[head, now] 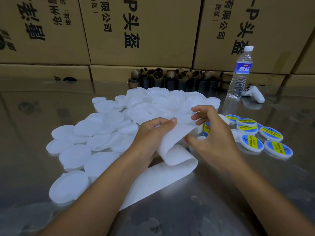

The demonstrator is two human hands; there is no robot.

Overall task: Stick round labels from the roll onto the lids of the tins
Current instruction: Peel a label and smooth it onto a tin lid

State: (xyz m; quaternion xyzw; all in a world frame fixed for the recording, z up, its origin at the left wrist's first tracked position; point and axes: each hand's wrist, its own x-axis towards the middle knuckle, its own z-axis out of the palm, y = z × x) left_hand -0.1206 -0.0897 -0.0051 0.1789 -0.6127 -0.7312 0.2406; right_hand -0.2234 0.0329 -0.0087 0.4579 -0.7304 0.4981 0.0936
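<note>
1 liner strip (175, 140) pinched in L fingers (170, 123), R fingers (203, 110) curled by label roll (206, 129) (grip unclear), ~7 labelled lids (271, 133)

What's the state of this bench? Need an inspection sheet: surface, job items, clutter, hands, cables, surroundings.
Surface: shiny metal table, smudged.
Job's things: plain lids heaped left and centre; labelled lids grouped at right; roll partly hidden under the right hand; spent strip curls back toward the person.
Clutter: empty cores at the back edge; bottle upright; white controller beside it.
Hands: left hand pinches the strip; right hand curled over the roll, grip cannot be told.
Cables: nothing seen.
Surroundings: printed cartons stacked behind the table.
</note>
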